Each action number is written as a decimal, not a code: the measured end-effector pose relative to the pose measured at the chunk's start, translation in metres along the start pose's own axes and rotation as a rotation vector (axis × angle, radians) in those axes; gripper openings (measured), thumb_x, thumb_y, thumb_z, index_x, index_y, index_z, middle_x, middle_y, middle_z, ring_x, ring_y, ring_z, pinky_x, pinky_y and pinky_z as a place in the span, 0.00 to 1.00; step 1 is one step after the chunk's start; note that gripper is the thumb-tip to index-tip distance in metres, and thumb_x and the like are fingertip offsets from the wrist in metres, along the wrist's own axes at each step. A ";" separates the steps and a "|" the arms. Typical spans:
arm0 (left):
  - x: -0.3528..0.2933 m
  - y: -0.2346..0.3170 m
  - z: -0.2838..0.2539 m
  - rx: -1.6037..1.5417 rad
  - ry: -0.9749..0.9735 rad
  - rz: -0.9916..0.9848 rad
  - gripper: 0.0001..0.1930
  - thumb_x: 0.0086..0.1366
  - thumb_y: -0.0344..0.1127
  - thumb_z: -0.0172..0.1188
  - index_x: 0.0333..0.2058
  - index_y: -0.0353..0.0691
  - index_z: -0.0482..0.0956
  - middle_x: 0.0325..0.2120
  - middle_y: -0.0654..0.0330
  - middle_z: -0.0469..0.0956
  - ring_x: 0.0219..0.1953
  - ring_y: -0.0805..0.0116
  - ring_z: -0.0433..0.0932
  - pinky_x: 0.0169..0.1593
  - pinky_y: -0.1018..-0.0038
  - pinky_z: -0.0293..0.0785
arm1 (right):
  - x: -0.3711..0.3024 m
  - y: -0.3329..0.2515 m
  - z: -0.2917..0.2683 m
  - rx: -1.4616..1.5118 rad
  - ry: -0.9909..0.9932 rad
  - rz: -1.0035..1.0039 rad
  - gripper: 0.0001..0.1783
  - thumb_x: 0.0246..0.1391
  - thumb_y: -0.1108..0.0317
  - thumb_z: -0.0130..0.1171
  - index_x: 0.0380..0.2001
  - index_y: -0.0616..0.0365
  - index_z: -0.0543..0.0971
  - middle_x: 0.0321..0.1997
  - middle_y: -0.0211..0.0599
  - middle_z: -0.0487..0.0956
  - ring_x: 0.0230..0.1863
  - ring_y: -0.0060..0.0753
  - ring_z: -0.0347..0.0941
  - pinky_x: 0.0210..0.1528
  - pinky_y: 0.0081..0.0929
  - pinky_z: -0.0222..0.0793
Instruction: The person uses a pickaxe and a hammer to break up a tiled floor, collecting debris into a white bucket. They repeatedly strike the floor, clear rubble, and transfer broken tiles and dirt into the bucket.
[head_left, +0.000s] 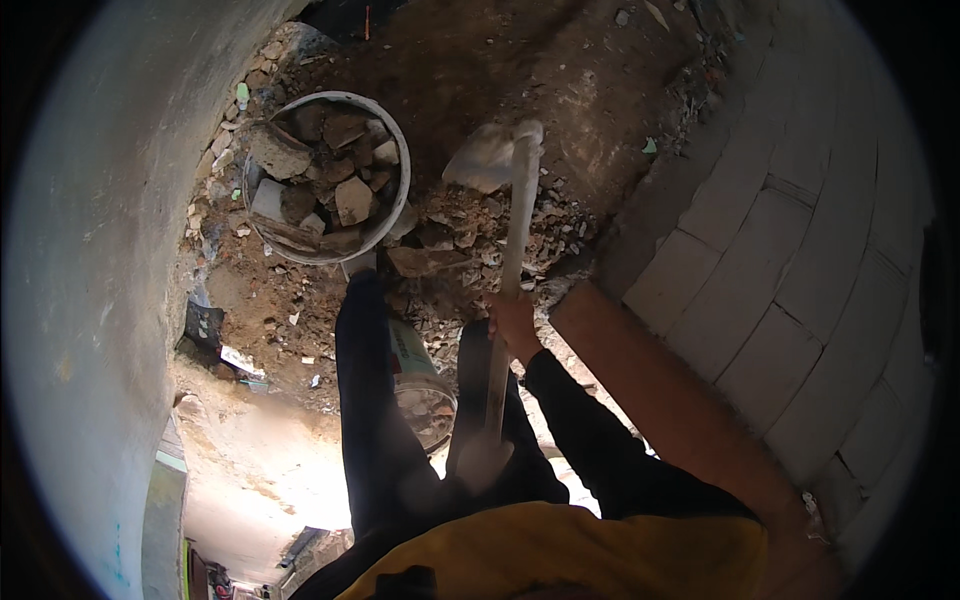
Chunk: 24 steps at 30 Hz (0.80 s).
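Note:
My right hand (515, 325) is closed around the wooden handle of a hoe (519, 225). The handle runs from near my legs out to the ground ahead, where the broad pale blade (480, 160) rests at the edge of a heap of rubble (545, 235). My left hand does not show; a pale smear blurs the near end of the handle. Left of the blade stands a round bucket (402, 165), filled with broken chunks of brick and concrete (352, 200). My shoe tip shows just in front of this bucket.
A second bucket (410, 350) lies between my legs, with debris at its mouth. A plastered wall (110, 250) rises at the left. At the right are a block wall (750, 270) and a reddish-brown ledge (660, 380). Brown soil (450, 60) with scattered fragments spreads ahead.

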<state>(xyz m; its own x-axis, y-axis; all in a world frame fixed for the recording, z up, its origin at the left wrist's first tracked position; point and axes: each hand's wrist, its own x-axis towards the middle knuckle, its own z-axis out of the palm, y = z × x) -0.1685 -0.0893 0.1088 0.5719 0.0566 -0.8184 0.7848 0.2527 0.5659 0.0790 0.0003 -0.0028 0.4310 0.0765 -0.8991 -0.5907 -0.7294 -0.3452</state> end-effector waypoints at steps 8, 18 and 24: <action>0.240 0.075 -0.100 -0.561 0.037 0.073 0.16 0.66 0.40 0.67 0.40 0.30 0.78 0.22 0.57 0.79 0.24 0.66 0.81 0.30 0.63 0.74 | 0.247 -0.113 -0.033 0.314 0.003 -0.414 0.13 0.74 0.61 0.63 0.37 0.53 0.72 0.25 0.31 0.73 0.23 0.30 0.75 0.24 0.38 0.78; 0.158 0.045 -0.045 -0.431 -0.048 -0.321 0.13 0.65 0.32 0.66 0.25 0.42 0.71 0.12 0.64 0.71 0.10 0.72 0.70 0.15 0.73 0.65 | 0.253 0.061 -0.020 -0.192 -0.006 -0.300 0.09 0.72 0.66 0.61 0.45 0.62 0.77 0.26 0.33 0.75 0.21 0.33 0.75 0.20 0.40 0.72; 0.033 -0.064 0.012 0.240 0.062 -0.049 0.12 0.70 0.41 0.61 0.34 0.36 0.81 0.22 0.57 0.79 0.25 0.66 0.82 0.30 0.68 0.78 | 0.077 0.124 -0.008 0.209 0.081 -0.061 0.15 0.64 0.63 0.68 0.40 0.63 0.76 0.22 0.33 0.75 0.18 0.27 0.76 0.17 0.32 0.69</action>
<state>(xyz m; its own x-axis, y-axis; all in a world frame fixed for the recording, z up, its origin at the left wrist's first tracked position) -0.1974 -0.1151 0.0464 0.5223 0.1106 -0.8456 0.8495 0.0201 0.5273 0.0447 -0.0901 -0.1127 0.5184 0.0552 -0.8534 -0.6865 -0.5681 -0.4538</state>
